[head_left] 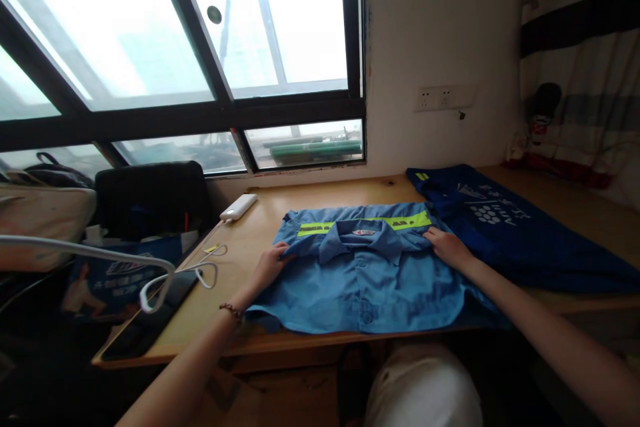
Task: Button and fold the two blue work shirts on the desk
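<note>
A light blue work shirt (345, 287) with a collar and a yellow-green reflective band lies on the wooden desk (260, 227), its collar near the middle and its buttoned front facing up. My left hand (273, 261) pinches the shirt at its left shoulder edge. At the opposite shoulder, the fingers of my right hand (445, 243) are closed on the same cloth. Part of the shirt's back, with the band, spreads beyond the collar toward the wall. A dark blue garment (500, 227) with white print lies to the right, close to my right forearm.
A white power strip or adapter (239, 207) with a white cable sits at the desk's left. Nearer lies a dark flat phone or tablet (150, 320). A black chair (153, 197) and bags stand further left. Behind are a window and a wall socket (445, 97); a curtain hangs at right.
</note>
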The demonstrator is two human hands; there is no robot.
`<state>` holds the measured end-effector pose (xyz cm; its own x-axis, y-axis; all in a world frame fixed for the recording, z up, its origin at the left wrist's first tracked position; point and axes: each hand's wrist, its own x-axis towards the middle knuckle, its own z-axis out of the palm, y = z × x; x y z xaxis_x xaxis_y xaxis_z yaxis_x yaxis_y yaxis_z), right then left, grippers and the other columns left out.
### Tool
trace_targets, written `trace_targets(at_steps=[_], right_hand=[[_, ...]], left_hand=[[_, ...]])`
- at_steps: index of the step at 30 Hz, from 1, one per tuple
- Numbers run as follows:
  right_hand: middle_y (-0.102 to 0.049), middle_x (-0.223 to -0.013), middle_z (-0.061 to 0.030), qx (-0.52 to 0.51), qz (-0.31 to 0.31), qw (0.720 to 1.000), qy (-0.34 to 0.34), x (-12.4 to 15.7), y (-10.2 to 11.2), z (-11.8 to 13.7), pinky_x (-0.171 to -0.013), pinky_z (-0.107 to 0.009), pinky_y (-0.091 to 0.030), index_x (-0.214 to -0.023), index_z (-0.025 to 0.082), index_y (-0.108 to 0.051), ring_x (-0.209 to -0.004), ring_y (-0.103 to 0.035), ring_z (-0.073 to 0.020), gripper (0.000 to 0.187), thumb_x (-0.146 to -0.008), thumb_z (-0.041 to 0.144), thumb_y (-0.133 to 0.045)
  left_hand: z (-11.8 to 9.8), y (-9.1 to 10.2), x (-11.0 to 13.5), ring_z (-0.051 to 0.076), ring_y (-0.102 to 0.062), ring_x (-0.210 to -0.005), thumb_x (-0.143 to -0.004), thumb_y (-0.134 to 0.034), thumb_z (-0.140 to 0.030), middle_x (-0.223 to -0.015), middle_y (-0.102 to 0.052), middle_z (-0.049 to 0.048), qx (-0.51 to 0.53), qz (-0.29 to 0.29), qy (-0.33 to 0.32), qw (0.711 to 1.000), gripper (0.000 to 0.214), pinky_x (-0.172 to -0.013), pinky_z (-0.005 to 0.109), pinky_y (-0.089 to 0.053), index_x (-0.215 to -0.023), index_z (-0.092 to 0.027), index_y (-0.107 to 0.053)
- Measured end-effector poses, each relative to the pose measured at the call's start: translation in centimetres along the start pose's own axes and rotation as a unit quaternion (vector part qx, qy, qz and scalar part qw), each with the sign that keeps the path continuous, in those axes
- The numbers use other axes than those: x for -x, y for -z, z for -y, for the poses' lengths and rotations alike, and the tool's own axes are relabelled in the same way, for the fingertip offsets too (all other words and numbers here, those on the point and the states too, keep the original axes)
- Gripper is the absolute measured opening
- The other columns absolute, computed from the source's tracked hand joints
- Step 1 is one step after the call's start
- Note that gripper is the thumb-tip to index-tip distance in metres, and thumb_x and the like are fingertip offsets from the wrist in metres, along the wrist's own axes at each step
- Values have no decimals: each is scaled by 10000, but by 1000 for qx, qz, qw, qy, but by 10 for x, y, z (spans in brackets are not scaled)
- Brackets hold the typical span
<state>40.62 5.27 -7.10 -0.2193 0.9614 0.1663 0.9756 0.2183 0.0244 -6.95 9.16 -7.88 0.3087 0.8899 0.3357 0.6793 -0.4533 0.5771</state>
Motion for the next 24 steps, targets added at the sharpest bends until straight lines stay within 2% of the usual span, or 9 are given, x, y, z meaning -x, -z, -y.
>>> trace_targets(at_steps=[3,5,7,9,13,15,17,21,24], right_hand=[[-580,-959,-49,-45,-28,999,1,10,39,-3,-751,-215,-392,-894,174,-603,-879,-549,-147,364,-664,9,-375],[-586,-945,-41,-78,-49,996,16,30,64,-4,-774,-221,-387,-872,179,-610,-891,-544,-152,366,-641,18,-377],[-592,-934,-26,-106,-46,993,24,59,79,-3,-776,-230,-391,-853,198,-617,-883,-546,-158,378,-614,25,-380],[-600,-908,-13,-129,-16,991,20,89,77,3,-759,-237,-401,-826,218,-624,-856,-555,-160,399,-584,22,-375],[-612,-847,-2,-166,51,985,19,127,44,15,-732,-247,-419,-775,233,-628,-816,-569,-160,393,-577,16,-365],[-610,-863,-12,-167,55,984,22,133,31,18,-749,-262,-419,-807,223,-623,-834,-568,-164,408,-587,10,-353],[-606,-889,-22,-164,55,985,29,133,27,19,-769,-274,-415,-845,212,-618,-861,-564,-170,427,-590,5,-346],[-618,-844,-12,-163,49,985,37,128,37,22,-760,-258,-426,-794,218,-620,-835,-575,-167,380,-596,17,-366],[-629,-808,-5,-170,41,984,37,124,46,22,-746,-257,-441,-760,228,-617,-802,-584,-168,336,-612,40,-381]], left_hand=[[-16,22,8,199,-564,-799,-697,-546,-390,-875,-624,67,63,-25,43,997,273,-761,293,-432,-791,-158,-654],[-31,40,26,202,-560,-854,-702,-548,-378,-934,-619,71,79,-29,38,996,268,-794,291,-424,-826,-168,-657],[-45,54,50,200,-550,-908,-722,-532,-359,-971,-613,66,63,-11,15,998,248,-833,294,-413,-849,-190,-660],[-52,60,76,197,-552,-923,-725,-529,-346,-966,-620,60,38,31,2,999,229,-844,298,-416,-845,-210,-669],[-45,50,119,186,-584,-883,-723,-530,-349,-964,-632,47,-5,100,5,995,212,-822,282,-444,-826,-245,-683],[-38,41,132,185,-583,-905,-741,-509,-359,-1006,-622,42,-24,86,7,996,234,-833,282,-445,-877,-258,-671],[-34,32,140,188,-570,-943,-756,-493,-358,-1039,-610,45,-40,55,3,998,256,-853,290,-438,-930,-257,-651],[-34,21,147,196,-557,-968,-770,-476,-350,-1025,-612,58,-47,15,-9,999,239,-883,306,-423,-892,-239,-650],[-38,19,146,198,-566,-946,-778,-462,-357,-1009,-616,65,-30,3,9,999,244,-859,307,-439,-887,-229,-639]])
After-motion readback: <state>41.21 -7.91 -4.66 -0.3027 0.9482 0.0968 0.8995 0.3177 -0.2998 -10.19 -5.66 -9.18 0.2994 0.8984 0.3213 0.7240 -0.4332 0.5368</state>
